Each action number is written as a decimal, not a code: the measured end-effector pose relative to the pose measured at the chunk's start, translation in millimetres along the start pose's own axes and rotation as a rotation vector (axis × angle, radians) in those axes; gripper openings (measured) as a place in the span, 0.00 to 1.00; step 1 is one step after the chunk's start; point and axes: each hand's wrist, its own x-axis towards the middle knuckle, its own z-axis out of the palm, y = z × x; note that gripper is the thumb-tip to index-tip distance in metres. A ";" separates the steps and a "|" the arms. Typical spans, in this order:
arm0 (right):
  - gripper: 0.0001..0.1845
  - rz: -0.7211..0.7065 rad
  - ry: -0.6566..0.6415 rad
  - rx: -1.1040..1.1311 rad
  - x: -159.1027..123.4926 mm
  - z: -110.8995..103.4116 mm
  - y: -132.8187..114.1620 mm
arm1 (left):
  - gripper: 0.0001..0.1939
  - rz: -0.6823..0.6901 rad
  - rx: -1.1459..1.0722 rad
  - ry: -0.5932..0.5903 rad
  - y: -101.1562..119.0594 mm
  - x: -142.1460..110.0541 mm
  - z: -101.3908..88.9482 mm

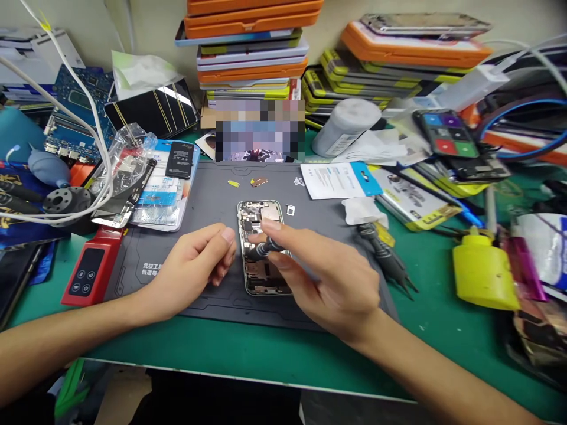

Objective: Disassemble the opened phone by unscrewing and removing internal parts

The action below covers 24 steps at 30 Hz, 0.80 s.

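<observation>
The right hand [336, 277] pinches a dark screwdriver [257, 252] between its thumb and fingers, right over an opened phone [257, 276]. The left hand [199, 257] is curled closed just beside the phone's left edge; I cannot tell if something small is tucked inside. So the phone lies between the two hands, with the right hand covering part of it. It lies flat on a gray mat [212, 195]. Just past its top right corner is a tiny white frame [290, 210]. Farther out, a red box [94, 268] sits on the left, a yellow bottle [482, 274] stands on the green table [248, 348] to the right, and orange cases [252, 26] are piled at the back.
</observation>
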 end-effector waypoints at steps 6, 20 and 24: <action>0.32 -0.028 0.000 -0.002 2.6 -5.6 -1.6 | 0.23 -0.006 0.014 0.001 -0.9 -0.3 -1.4; 0.27 0.048 0.039 0.142 3.8 -2.0 4.6 | 0.28 -0.005 0.070 0.035 -4.0 0.1 -8.0; 0.25 0.038 0.056 0.107 4.4 -1.1 6.5 | 0.29 -0.005 0.090 0.040 -3.3 1.2 -8.9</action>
